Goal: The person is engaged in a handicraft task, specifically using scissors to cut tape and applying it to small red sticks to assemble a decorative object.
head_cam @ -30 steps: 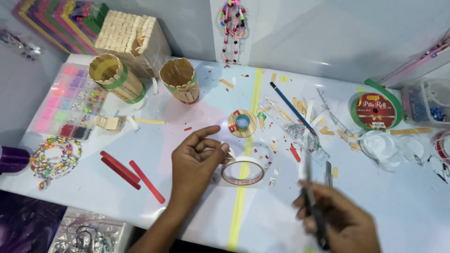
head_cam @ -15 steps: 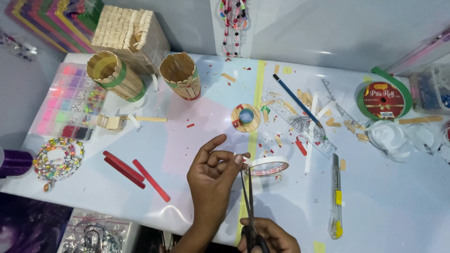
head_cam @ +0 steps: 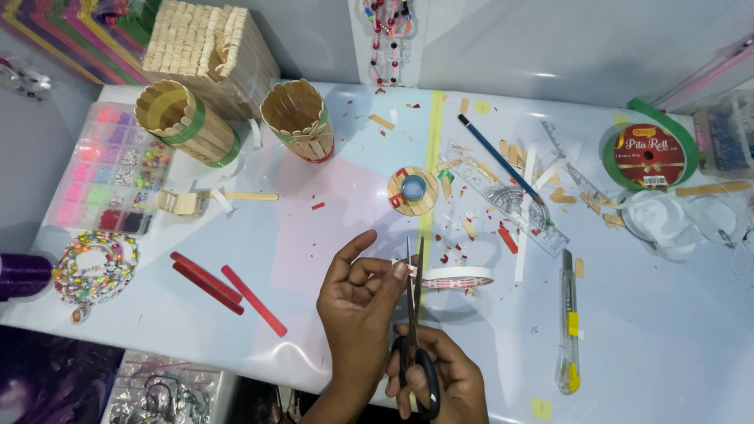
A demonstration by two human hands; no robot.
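Note:
My left hand (head_cam: 357, 302) is raised over the near middle of the table, pinching the free end of a strip pulled from a roll of double-sided tape (head_cam: 459, 276) that stands tilted just to its right. Below it, my right hand (head_cam: 444, 381) grips black-handled scissors (head_cam: 415, 314). Their blades point up and sit at the strip, right by my left fingertips. A round wooden disc with a blue cap (head_cam: 412, 191) lies beyond the tape roll.
Three red craft sticks (head_cam: 224, 286) lie to the left, a utility knife (head_cam: 569, 326) to the right. Two stick-built cups (head_cam: 298, 118), a stick box (head_cam: 208, 47), a bead organiser (head_cam: 110, 169), a ruler and pencil (head_cam: 503, 192), a green ribbon roll (head_cam: 648, 155) and scattered scraps fill the far side.
My right hand brought the scissors from the right side up to the tape strip. My left hand lifted the strip and the roll tilted up off the table.

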